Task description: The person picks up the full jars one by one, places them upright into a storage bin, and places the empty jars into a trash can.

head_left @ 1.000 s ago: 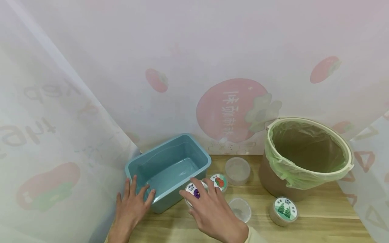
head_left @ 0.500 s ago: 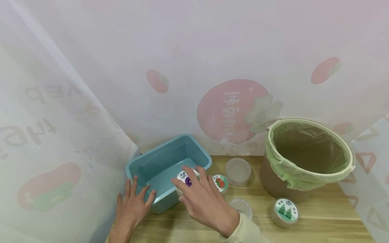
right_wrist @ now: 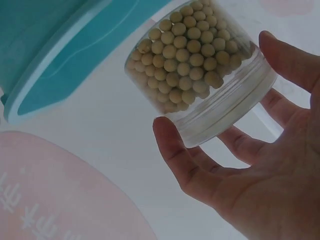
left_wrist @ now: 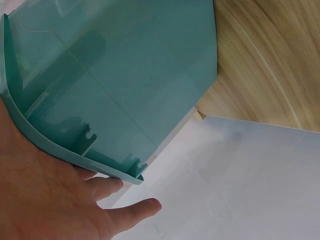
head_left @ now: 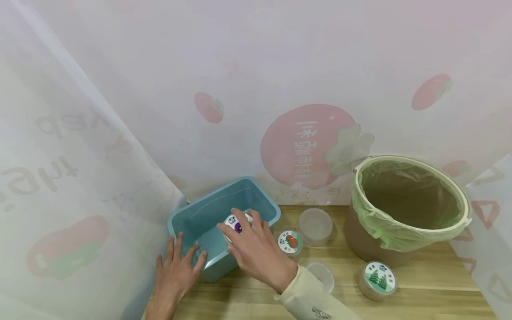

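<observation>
My right hand (head_left: 258, 251) grips a clear round jar (head_left: 237, 227) by its lid end, thumb and fingers spread around it. A purple picture marks the lid, and small beige balls fill the jar (right_wrist: 185, 55) in the right wrist view. The jar is at the near long side of the teal plastic bin (head_left: 224, 195), over its opening in the head view. My left hand (head_left: 176, 271) rests on the bin's near left rim with fingers spread. In the left wrist view the palm (left_wrist: 50, 195) lies along the rim, against the bin's underside lip.
Right of the bin stand a tomato-labelled jar (head_left: 290, 242) and two plain translucent tubs, one behind (head_left: 316, 226) and one in front (head_left: 322, 273), partly behind my sleeve. A green-labelled jar (head_left: 377, 281) sits before a trash can (head_left: 404, 226) with a green liner. Printed cloth hangs around.
My right hand has lifted the jar and carried it left and away from me, from beside the tomato-labelled jar to the bin's opening. The left hand stays on the rim.
</observation>
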{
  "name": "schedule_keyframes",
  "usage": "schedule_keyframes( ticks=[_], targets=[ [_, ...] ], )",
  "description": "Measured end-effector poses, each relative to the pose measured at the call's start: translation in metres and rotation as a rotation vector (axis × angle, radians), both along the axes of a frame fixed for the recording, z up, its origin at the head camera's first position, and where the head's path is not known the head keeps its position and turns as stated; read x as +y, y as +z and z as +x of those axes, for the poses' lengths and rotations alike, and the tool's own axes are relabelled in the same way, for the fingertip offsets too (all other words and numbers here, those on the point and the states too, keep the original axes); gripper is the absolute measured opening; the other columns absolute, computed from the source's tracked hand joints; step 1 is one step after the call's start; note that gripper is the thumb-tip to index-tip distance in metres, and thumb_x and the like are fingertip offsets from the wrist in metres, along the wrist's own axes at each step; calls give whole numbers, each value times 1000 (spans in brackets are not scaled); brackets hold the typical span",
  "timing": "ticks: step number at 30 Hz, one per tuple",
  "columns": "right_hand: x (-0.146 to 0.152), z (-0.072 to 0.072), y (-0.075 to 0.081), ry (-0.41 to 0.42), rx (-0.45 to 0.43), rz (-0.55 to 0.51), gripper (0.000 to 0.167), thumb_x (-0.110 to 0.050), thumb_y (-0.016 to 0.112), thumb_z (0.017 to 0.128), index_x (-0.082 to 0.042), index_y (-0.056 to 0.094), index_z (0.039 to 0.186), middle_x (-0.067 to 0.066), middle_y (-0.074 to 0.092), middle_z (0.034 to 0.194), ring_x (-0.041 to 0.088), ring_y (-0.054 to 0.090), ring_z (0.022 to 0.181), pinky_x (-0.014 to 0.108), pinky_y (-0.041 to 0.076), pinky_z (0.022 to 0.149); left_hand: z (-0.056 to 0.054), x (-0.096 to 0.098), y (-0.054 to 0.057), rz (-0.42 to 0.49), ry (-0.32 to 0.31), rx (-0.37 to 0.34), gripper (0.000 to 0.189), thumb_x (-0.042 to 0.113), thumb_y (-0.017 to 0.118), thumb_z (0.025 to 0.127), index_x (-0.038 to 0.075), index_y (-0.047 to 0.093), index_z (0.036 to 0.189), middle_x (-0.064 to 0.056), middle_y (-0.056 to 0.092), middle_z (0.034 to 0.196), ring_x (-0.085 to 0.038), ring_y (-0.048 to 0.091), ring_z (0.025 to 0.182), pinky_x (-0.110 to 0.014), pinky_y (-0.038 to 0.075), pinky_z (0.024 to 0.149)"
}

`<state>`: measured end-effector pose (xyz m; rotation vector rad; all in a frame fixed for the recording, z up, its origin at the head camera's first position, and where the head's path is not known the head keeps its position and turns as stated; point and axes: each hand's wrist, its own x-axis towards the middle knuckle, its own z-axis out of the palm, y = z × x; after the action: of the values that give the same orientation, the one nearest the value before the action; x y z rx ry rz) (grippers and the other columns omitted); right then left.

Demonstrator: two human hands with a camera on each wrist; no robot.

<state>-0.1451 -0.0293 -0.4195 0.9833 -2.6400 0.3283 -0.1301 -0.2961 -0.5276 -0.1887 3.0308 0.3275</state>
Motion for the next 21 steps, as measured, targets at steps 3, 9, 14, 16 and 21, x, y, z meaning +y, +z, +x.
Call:
schedule_keyframes(
  ticks=[3, 9, 14, 16, 21],
  targets=[
    [-6, -6, -3, -6, -2, -7, 52, -42, 72, 107, -32, 57, 155, 12, 48, 165, 42, 54, 141, 49, 65, 92, 0, 0, 0, -8, -1, 2, 76, 71, 34, 111, 16, 61, 156, -25, 8, 182, -54, 3, 167, -89, 12, 121],
    [-18, -17, -11, -31, 48, -10, 53, -45, 72, 106, -32, 59, 155, 12, 49, 164, 40, 57, 137, 46, 67, 88, 0, 2, -1, -13, -9, 16, 74, 69, 37, 112, 16, 61, 156, -25, 9, 182, -53, 3, 167, -88, 12, 122],
    [-30, -23, -17, -31, 36, -20, 52, -45, 71, 106, -33, 59, 155, 12, 48, 164, 40, 57, 137, 45, 67, 88, 0, 1, -1, -8, -2, 19, 74, 70, 36, 112, 15, 62, 155, -25, 11, 181, -53, 3, 167, -89, 12, 121],
    [-34, -26, -20, -32, 39, -23, 52, -44, 71, 107, -33, 58, 155, 12, 48, 165, 39, 57, 137, 45, 67, 88, 0, 1, -1, -7, 1, 22, 74, 70, 36, 112, 15, 62, 155, -25, 11, 181, -53, 3, 167, -89, 12, 121],
    [-43, -35, -28, -35, 62, -15, 53, -45, 71, 107, -32, 57, 156, 14, 48, 163, 39, 57, 136, 43, 67, 86, -1, 0, -1, -3, 8, 11, 76, 71, 35, 111, 16, 62, 155, -25, 10, 182, -53, 2, 167, -89, 11, 122]
  ],
)
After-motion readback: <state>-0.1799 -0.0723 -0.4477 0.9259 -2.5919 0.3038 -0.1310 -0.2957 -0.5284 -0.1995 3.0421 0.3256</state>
